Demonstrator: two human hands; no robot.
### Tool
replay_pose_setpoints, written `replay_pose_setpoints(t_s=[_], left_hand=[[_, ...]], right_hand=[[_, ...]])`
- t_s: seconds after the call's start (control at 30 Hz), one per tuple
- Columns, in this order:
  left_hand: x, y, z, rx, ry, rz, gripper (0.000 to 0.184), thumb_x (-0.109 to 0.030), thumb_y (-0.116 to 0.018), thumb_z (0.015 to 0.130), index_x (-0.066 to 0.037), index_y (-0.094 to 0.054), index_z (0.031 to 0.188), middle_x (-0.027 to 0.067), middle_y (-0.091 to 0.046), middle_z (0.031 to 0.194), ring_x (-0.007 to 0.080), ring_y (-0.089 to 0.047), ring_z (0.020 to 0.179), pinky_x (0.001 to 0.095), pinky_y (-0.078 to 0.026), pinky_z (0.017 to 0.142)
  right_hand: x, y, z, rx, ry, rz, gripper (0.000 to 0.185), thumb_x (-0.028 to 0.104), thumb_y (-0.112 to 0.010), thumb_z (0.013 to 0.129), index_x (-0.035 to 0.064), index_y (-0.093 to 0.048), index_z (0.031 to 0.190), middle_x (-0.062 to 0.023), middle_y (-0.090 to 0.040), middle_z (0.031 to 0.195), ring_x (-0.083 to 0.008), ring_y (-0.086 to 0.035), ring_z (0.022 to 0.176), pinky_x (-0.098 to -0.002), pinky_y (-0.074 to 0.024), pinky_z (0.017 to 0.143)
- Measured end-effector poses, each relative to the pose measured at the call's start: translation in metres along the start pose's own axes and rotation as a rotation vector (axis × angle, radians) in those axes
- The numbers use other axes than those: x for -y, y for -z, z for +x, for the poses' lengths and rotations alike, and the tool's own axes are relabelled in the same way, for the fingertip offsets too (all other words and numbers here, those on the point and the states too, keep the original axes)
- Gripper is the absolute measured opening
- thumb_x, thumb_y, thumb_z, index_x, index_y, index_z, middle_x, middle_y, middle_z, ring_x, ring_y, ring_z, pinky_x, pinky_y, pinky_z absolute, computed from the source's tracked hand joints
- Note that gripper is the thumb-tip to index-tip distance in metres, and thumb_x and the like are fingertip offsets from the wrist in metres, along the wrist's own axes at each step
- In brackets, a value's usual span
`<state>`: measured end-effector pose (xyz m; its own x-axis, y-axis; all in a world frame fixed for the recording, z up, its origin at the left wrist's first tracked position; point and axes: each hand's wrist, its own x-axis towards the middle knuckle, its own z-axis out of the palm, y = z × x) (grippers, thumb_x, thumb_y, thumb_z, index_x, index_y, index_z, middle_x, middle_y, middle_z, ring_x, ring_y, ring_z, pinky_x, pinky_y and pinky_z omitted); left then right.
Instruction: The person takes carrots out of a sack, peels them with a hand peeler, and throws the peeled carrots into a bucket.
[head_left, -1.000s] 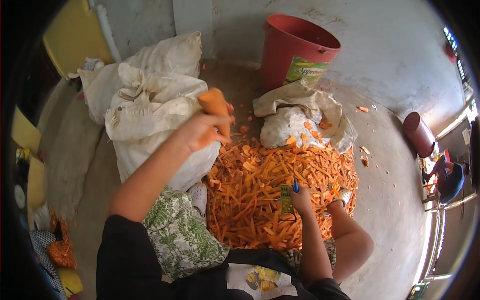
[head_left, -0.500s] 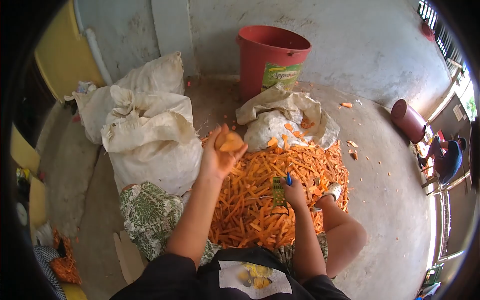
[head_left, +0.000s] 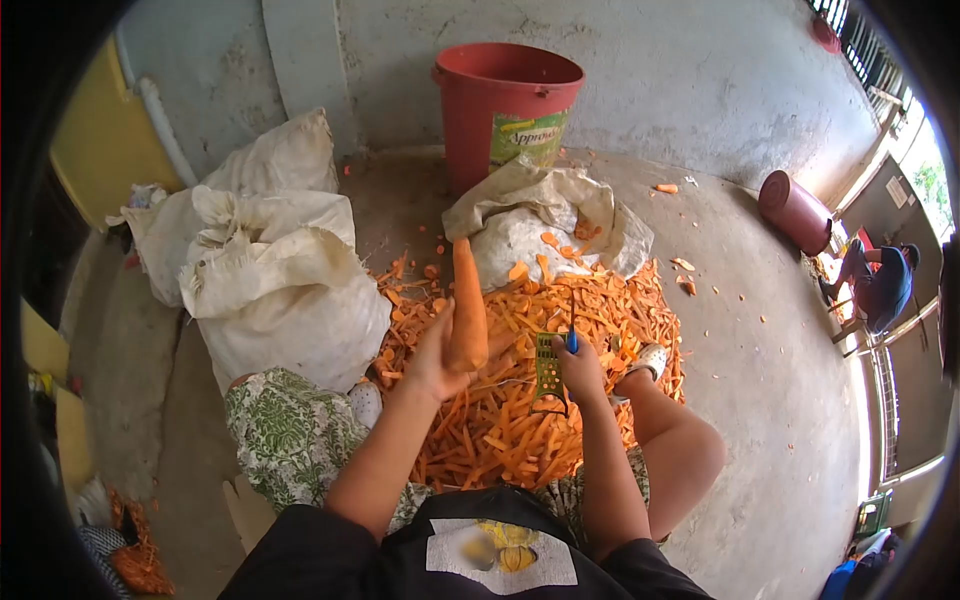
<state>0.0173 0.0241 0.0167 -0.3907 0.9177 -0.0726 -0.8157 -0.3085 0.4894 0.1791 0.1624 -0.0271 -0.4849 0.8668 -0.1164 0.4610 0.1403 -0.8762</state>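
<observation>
My left hand (head_left: 437, 358) is closed around the thick lower end of a large orange carrot (head_left: 467, 315), its narrow tip pointing away from me. In my right hand (head_left: 583, 372) are a flat green peeler (head_left: 549, 372) with rows of holes and a dark curved end, and a blue-handled knife (head_left: 572, 340) with its thin blade pointing away. The peeler and knife are apart from the carrot. Under both hands spreads a heap of carrot peelings (head_left: 505, 430), lying between my legs. Round carrot slices lie among the peelings at the far side.
A crumpled pale sack (head_left: 500, 250) lies behind the heap, before a red bucket (head_left: 475, 125). Full white sacks (head_left: 290, 310) stand to the left. A dark red container (head_left: 797, 212) lies tipped at the right, near another person (head_left: 885, 290). Carrot scraps dot the concrete floor.
My left hand has turned the carrot from nearly end-on to lengthwise, and lowered it over the heap. My right hand keeps the peeler and knife; the blade now shows. The view has shifted slightly right.
</observation>
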Motion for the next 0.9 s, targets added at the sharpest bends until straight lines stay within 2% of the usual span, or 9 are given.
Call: replay_pose_setpoints(t_s=[0.03, 0.17, 0.23, 0.4, 0.5, 0.63, 0.77, 0.8, 0.9], left_hand=[[0.012, 0.017, -0.001, 0.144, 0.404, -0.268, 0.042, -0.033, -0.052, 0.083, -0.006, -0.042, 0.113, 0.0155, -0.045, 0.114, 0.0246, -0.053, 0.099, 0.043, -0.051, 0.072], [0.069, 0.076, 0.009, -0.071, 0.471, -0.357, 0.042, -0.039, -0.048, 0.084, -0.004, -0.043, 0.108, 0.0157, -0.054, 0.093, 0.0251, -0.058, 0.075, 0.0412, -0.052, 0.061], [0.07, 0.053, 0.005, -0.275, 0.571, -0.025, 0.044, -0.042, -0.046, 0.084, -0.003, -0.044, 0.104, 0.0118, -0.054, 0.077, 0.0247, -0.056, 0.061, 0.0404, -0.05, 0.054], [0.061, 0.014, -0.007, 0.176, 0.535, 0.163, 0.044, -0.036, -0.041, 0.087, 0.001, -0.042, 0.11, 0.018, -0.058, 0.091, 0.0268, -0.06, 0.079, 0.0372, -0.048, 0.077], [0.056, 0.004, -0.004, 0.191, 0.446, 0.076, 0.043, -0.034, -0.038, 0.088, 0.002, -0.043, 0.11, 0.017, -0.058, 0.091, 0.0248, -0.06, 0.079, 0.0367, -0.047, 0.078], [0.077, 0.029, 0.001, -0.14, 0.455, 0.008, 0.039, -0.038, -0.038, 0.09, -0.003, -0.05, 0.102, 0.0084, -0.058, 0.085, 0.0176, -0.058, 0.073, 0.0308, -0.05, 0.063], [0.089, 0.037, 0.0, -0.164, 0.468, 0.001, 0.04, -0.04, -0.035, 0.09, -0.005, -0.047, 0.108, 0.0086, -0.058, 0.09, 0.0172, -0.059, 0.077, 0.0312, -0.051, 0.064], [0.089, 0.034, 0.001, -0.161, 0.488, -0.017, 0.039, -0.039, -0.036, 0.09, -0.006, -0.047, 0.107, 0.0078, -0.058, 0.088, 0.0167, -0.059, 0.075, 0.0311, -0.052, 0.063], [0.083, 0.02, -0.001, -0.137, 0.532, -0.024, 0.036, -0.037, -0.037, 0.09, -0.006, -0.048, 0.106, 0.0065, -0.059, 0.085, 0.0161, -0.06, 0.07, 0.0299, -0.052, 0.06]], right_hand=[[0.001, -0.002, 0.0, -0.042, 0.042, 0.067, 0.028, 0.027, -0.053, 0.084, 0.0045, -0.049, 0.068, 0.0019, -0.036, 0.052, -0.0091, -0.033, 0.048, -0.0292, -0.029, 0.047], [0.011, -0.005, -0.005, -0.098, -0.106, 0.264, 0.03, 0.026, -0.052, 0.085, 0.007, -0.047, 0.062, 0.0039, -0.036, 0.051, -0.0076, -0.032, 0.046, -0.0266, -0.0273, 0.044], [-0.002, -0.015, 0.004, -0.19, -0.172, 0.508, 0.031, 0.026, -0.05, 0.086, 0.0088, -0.041, 0.062, 0.0028, -0.035, 0.052, -0.0081, -0.031, 0.046, -0.0267, -0.0268, 0.044], [0.026, -0.011, -0.001, -0.351, -0.196, 1.01, 0.024, 0.024, -0.05, 0.086, 0.0069, -0.046, 0.069, 0.0019, -0.046, 0.059, -0.009, -0.043, 0.049, -0.0244, -0.0349, 0.044], [0.033, -0.002, -0.007, -0.362, -0.104, 1.131, 0.021, 0.022, -0.049, 0.087, 0.0056, -0.047, 0.075, -0.0007, -0.05, 0.063, -0.0095, -0.047, 0.052, -0.0251, -0.0389, 0.046], [0.028, -0.011, -0.009, -0.453, -0.027, 0.98, 0.023, 0.023, -0.047, 0.088, 0.0069, -0.043, 0.072, 0.001, -0.046, 0.062, -0.0078, -0.043, 0.051, -0.024, -0.0346, 0.044], [0.024, -0.02, -0.014, -0.254, -0.093, 0.679, 0.025, 0.024, -0.048, 0.088, 0.0039, -0.048, 0.073, -0.0007, -0.048, 0.06, -0.0099, -0.047, 0.05, -0.0241, -0.0381, 0.046], [0.04, -0.023, -0.022, -0.299, -0.064, 0.598, 0.033, 0.025, -0.047, 0.088, 0.0064, -0.041, 0.061, 0.0031, -0.038, 0.049, -0.0074, -0.035, 0.045, -0.0252, -0.0294, 0.043], [0.039, -0.028, -0.025, -0.29, 0.063, 0.353, 0.032, 0.025, -0.047, 0.088, 0.0047, -0.042, 0.063, 0.0021, -0.041, 0.051, -0.007, -0.034, 0.047, -0.0258, -0.0295, 0.043]])
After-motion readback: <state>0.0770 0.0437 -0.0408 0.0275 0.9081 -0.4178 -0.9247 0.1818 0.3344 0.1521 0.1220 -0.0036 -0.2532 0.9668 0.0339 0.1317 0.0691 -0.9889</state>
